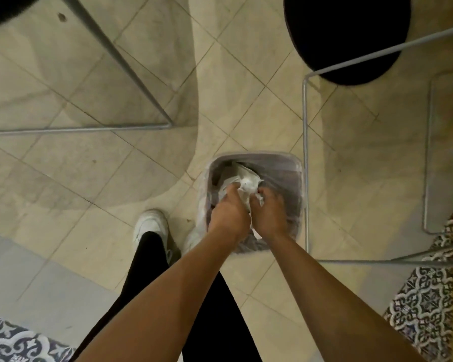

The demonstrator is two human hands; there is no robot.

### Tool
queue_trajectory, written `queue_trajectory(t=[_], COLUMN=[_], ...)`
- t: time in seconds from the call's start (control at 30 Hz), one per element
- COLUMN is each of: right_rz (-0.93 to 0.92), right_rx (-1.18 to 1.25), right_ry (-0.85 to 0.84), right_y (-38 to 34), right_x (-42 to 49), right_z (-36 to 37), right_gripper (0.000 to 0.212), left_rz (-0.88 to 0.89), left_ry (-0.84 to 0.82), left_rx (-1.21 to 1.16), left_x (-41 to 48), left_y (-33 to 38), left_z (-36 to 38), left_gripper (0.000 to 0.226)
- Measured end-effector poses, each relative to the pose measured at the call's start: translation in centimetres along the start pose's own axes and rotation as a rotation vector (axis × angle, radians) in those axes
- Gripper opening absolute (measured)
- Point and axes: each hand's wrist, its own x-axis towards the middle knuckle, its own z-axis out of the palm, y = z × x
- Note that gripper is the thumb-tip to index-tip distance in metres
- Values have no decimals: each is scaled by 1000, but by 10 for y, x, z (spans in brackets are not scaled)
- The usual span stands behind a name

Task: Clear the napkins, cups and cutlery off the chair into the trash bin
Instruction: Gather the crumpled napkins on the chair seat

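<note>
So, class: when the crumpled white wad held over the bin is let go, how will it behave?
The white wad looks crumpled and creased, so probably soft and floppy. Both hands, left and right, bunch it easily, suggesting it is light. It should drop into the lined bin without rolling.

The trash bin (pixel 256 163) wears a thin, glossy plastic liner, and the wad (pixel 246 182) in it looks like crumpled white paper. At two o'clock, the chair frame (pixel 305 152) is smooth grey metal over matt beige floor tiles (pixel 115 165).

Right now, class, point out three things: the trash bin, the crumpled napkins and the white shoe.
trash bin (pixel 297 165): head view, far right rim corner.
crumpled napkins (pixel 247 184): head view, white wad between both hands.
white shoe (pixel 149 223): head view, toe top.
</note>
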Motion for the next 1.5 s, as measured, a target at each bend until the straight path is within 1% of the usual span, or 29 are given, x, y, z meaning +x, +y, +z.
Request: queue_trajectory(t=[0.1,0.17,0.23,0.3,0.33,0.47,0.53,0.6,0.7,0.83,0.97,1.03,1.13,1.27,1.37,1.5], right_rz=[27,55,60,65,76,105,95,88,81,60,32,-7,-38,-90,-105,-200], right_rx=[77,94,116,149,158,195,218,223,232,232,241,210,218,264,232,204], right_ry=[12,18,20,19,14,-20,-36,-30,1,-12,-27,-2,33,24,2,-8], right_y=[9,13,15,14,15,18,20,19,17,5,-13,-25,-44,-71,-94,-120], right_x=[23,37,49,61,66,74,73,69,59,37,11,-2,-25,-53,-72,-98], right_z=[19,30,40,48,52,58,57,51,39,21,2,-11,-33,-63,-84,-106], right_gripper=[33,37,39,40,40,40,40,40,39,35,23,19,23,23,24,22], left_rz=[30,57,97,124,113,-4,-12,2,70,206,329,347,383,442,472,472], left_ry=[52,52,66,117,83,35,34,55,108,181,170,170,206,276,327,380], left_rx=[14,36,2,71,61,-12,-5,-7,27,118,123,73,11,7,15,50], left_x=[30,47,63,74,79,87,87,83,71,41,6,-10,-34,-68,-93,-127], left_y=[-4,-8,-17,-22,-22,-23,-20,-18,-13,-7,3,8,18,30,39,43], left_z=[17,23,32,36,37,38,35,32,24,11,-10,-26,-50,-81,-104,-128], left_gripper=[50,50,42,39,38,46,56,59,57,55,52,51,47,45,44,43])
